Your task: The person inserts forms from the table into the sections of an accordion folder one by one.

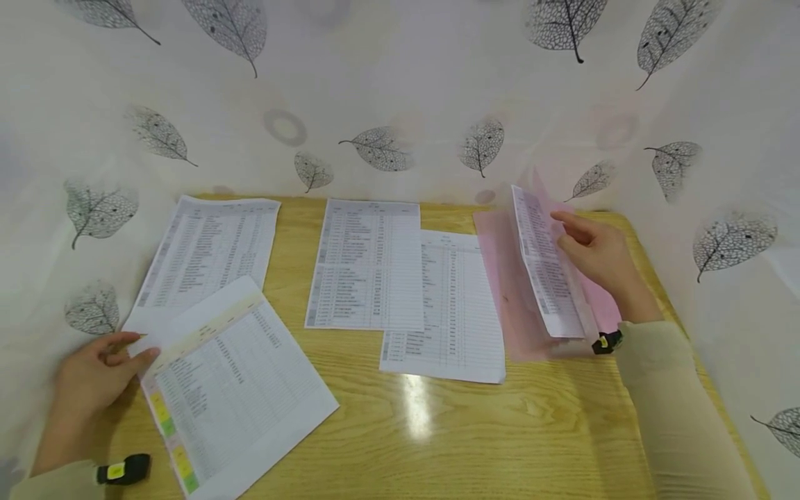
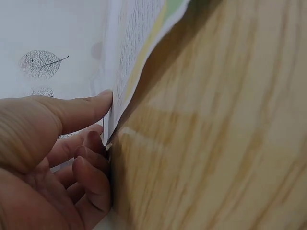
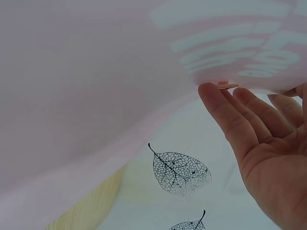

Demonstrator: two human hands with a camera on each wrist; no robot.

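Note:
My left hand [image 1: 134, 347] pinches the near-left edge of a printed sheet with a coloured tab strip [image 1: 234, 385] lying at the front left of the wooden table [image 1: 500, 430]. In the left wrist view the thumb [image 2: 81, 110] lies on the sheet's edge [image 2: 129, 62], with the other fingers curled below it. My right hand [image 1: 559, 230] props a printed sheet [image 1: 546, 278] upright inside an open pink translucent folder [image 1: 509, 305] at the back right. Straight fingertips [image 3: 216, 103] touch the raised pink leaf [image 3: 96, 86].
Three more printed sheets lie flat: one at back left [image 1: 206, 253], one in the middle [image 1: 369, 264], and one overlapping it to the right [image 1: 459, 312]. A leaf-patterned white covering [image 1: 387, 90] walls in the table on three sides.

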